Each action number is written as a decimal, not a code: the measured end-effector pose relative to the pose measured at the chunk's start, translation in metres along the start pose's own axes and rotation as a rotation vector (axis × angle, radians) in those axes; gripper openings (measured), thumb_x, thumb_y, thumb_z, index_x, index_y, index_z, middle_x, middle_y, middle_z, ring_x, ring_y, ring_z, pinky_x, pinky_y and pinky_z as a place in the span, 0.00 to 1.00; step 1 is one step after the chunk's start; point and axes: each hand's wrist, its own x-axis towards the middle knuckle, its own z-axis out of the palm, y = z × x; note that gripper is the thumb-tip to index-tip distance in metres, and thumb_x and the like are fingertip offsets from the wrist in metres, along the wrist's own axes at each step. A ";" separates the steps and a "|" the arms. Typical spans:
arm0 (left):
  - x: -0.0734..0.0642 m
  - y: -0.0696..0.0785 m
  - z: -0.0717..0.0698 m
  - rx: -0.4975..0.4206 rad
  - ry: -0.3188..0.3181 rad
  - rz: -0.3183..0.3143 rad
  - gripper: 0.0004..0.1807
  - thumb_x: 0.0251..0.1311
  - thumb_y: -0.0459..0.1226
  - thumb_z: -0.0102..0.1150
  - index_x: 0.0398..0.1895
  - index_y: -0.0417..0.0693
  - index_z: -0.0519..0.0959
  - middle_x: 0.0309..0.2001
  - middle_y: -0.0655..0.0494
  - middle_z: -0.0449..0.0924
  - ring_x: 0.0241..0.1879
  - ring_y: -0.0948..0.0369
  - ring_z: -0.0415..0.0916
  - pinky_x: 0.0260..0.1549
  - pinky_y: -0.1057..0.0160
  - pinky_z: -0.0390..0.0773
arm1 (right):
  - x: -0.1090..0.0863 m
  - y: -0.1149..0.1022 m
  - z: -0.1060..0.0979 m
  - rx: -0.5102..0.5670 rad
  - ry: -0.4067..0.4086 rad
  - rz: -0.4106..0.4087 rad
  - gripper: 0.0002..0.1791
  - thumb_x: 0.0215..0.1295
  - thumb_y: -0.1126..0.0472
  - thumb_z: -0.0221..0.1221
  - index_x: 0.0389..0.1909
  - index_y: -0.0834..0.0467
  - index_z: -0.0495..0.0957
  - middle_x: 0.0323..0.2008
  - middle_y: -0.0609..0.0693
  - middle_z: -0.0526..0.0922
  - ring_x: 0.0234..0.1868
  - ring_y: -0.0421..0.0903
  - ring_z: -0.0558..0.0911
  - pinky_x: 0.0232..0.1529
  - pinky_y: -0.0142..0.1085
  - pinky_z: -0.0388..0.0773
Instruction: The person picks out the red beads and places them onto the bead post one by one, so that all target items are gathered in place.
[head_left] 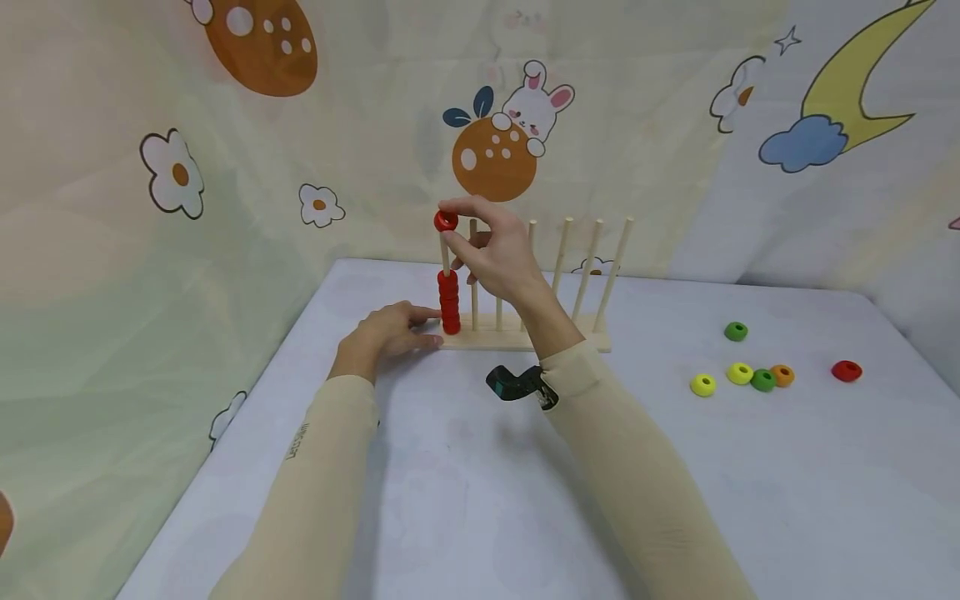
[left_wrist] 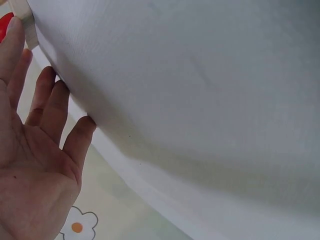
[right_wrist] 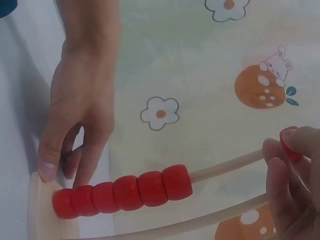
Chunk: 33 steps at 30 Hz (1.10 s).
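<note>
A wooden peg stand (head_left: 487, 339) rests on the table with a row of upright pegs. Its leftmost peg (head_left: 445, 257) carries a stack of several red beads (right_wrist: 126, 193). My right hand (head_left: 498, 254) pinches another red bead (head_left: 446, 221) between thumb and forefinger at the top of that peg. At the left end of the stand, my left hand (head_left: 386, 333) holds the base between thumb and forefinger, thumb on the front side. The left wrist view shows the other fingers of the left hand (left_wrist: 40, 145) extended, fingertips by the table edge.
On the right of the table lie loose beads: a red bead (head_left: 847, 371), an orange bead (head_left: 783, 376), yellow beads (head_left: 702, 385) and green beads (head_left: 737, 332). The other pegs (head_left: 588, 268) are bare. A patterned cloth (head_left: 390, 125) hangs behind the table.
</note>
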 end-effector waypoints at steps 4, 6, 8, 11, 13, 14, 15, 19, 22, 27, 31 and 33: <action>0.000 0.001 0.000 0.001 0.003 -0.005 0.37 0.62 0.57 0.67 0.75 0.73 0.68 0.71 0.52 0.69 0.72 0.47 0.62 0.66 0.31 0.65 | 0.004 -0.002 0.003 -0.048 0.005 0.028 0.20 0.72 0.64 0.62 0.63 0.56 0.78 0.59 0.51 0.81 0.24 0.47 0.86 0.21 0.41 0.82; 0.000 0.001 0.000 -0.002 0.008 -0.009 0.37 0.62 0.57 0.67 0.75 0.74 0.69 0.71 0.52 0.69 0.72 0.47 0.63 0.66 0.31 0.65 | 0.006 -0.003 0.004 -0.084 0.002 0.043 0.20 0.73 0.63 0.62 0.63 0.55 0.78 0.60 0.51 0.81 0.24 0.47 0.85 0.20 0.38 0.81; 0.001 0.002 0.000 -0.004 0.012 -0.001 0.37 0.62 0.58 0.67 0.75 0.74 0.69 0.71 0.52 0.69 0.72 0.48 0.63 0.66 0.32 0.66 | 0.007 -0.004 0.004 -0.109 0.000 0.059 0.20 0.73 0.63 0.62 0.64 0.54 0.78 0.61 0.50 0.80 0.25 0.49 0.86 0.20 0.37 0.80; 0.001 0.003 0.000 0.003 0.017 0.025 0.37 0.62 0.58 0.67 0.75 0.74 0.69 0.70 0.52 0.70 0.71 0.48 0.64 0.66 0.33 0.66 | 0.005 -0.004 0.003 -0.110 -0.001 0.071 0.22 0.72 0.63 0.63 0.66 0.52 0.78 0.64 0.48 0.79 0.25 0.52 0.86 0.18 0.36 0.79; 0.001 0.002 -0.001 0.013 0.021 0.036 0.36 0.62 0.59 0.66 0.75 0.74 0.69 0.69 0.52 0.70 0.71 0.48 0.65 0.66 0.33 0.67 | 0.002 -0.003 0.003 -0.091 -0.009 0.062 0.24 0.71 0.63 0.63 0.67 0.51 0.77 0.66 0.47 0.77 0.25 0.53 0.85 0.18 0.37 0.80; 0.000 0.002 0.000 0.016 0.023 0.037 0.36 0.62 0.58 0.66 0.75 0.74 0.69 0.69 0.52 0.71 0.70 0.48 0.66 0.66 0.34 0.67 | 0.000 -0.002 0.003 -0.079 -0.017 0.046 0.24 0.71 0.63 0.64 0.67 0.52 0.77 0.66 0.47 0.77 0.25 0.54 0.85 0.18 0.38 0.80; 0.000 0.001 0.000 0.019 0.024 0.033 0.36 0.62 0.58 0.66 0.75 0.74 0.69 0.69 0.53 0.71 0.70 0.48 0.66 0.66 0.34 0.67 | -0.003 -0.001 0.003 -0.069 -0.028 0.027 0.24 0.70 0.64 0.64 0.66 0.53 0.77 0.66 0.47 0.76 0.26 0.54 0.86 0.18 0.38 0.80; -0.002 -0.002 0.001 0.016 0.018 0.030 0.36 0.62 0.58 0.66 0.75 0.74 0.69 0.69 0.53 0.71 0.70 0.48 0.66 0.67 0.34 0.66 | -0.017 0.003 0.001 -0.040 -0.079 -0.056 0.21 0.70 0.65 0.64 0.63 0.57 0.78 0.66 0.49 0.76 0.32 0.56 0.87 0.21 0.39 0.82; -0.002 -0.001 0.002 0.017 0.025 0.040 0.36 0.62 0.58 0.66 0.74 0.74 0.69 0.69 0.53 0.71 0.70 0.48 0.66 0.67 0.34 0.67 | -0.028 0.006 -0.005 -0.039 -0.090 -0.102 0.18 0.70 0.67 0.63 0.60 0.58 0.80 0.65 0.49 0.76 0.34 0.53 0.86 0.22 0.38 0.82; -0.003 -0.002 0.002 0.012 0.039 0.044 0.36 0.63 0.58 0.66 0.74 0.72 0.70 0.68 0.52 0.72 0.69 0.49 0.67 0.67 0.35 0.67 | -0.042 0.010 -0.012 -0.054 -0.074 -0.172 0.16 0.68 0.69 0.64 0.55 0.58 0.82 0.61 0.51 0.79 0.33 0.47 0.85 0.24 0.33 0.81; -0.004 -0.002 0.001 -0.001 0.018 0.024 0.37 0.62 0.58 0.66 0.75 0.71 0.69 0.69 0.52 0.71 0.70 0.48 0.65 0.67 0.33 0.66 | -0.056 0.009 -0.011 -0.065 -0.129 -0.239 0.14 0.67 0.71 0.64 0.52 0.59 0.84 0.58 0.56 0.80 0.34 0.44 0.83 0.26 0.34 0.81; -0.004 -0.001 -0.001 0.000 0.021 0.021 0.37 0.61 0.59 0.67 0.75 0.70 0.69 0.69 0.52 0.70 0.71 0.47 0.65 0.66 0.32 0.66 | -0.063 0.007 -0.011 -0.071 -0.162 -0.252 0.14 0.67 0.71 0.64 0.51 0.58 0.84 0.57 0.55 0.80 0.34 0.43 0.82 0.27 0.35 0.82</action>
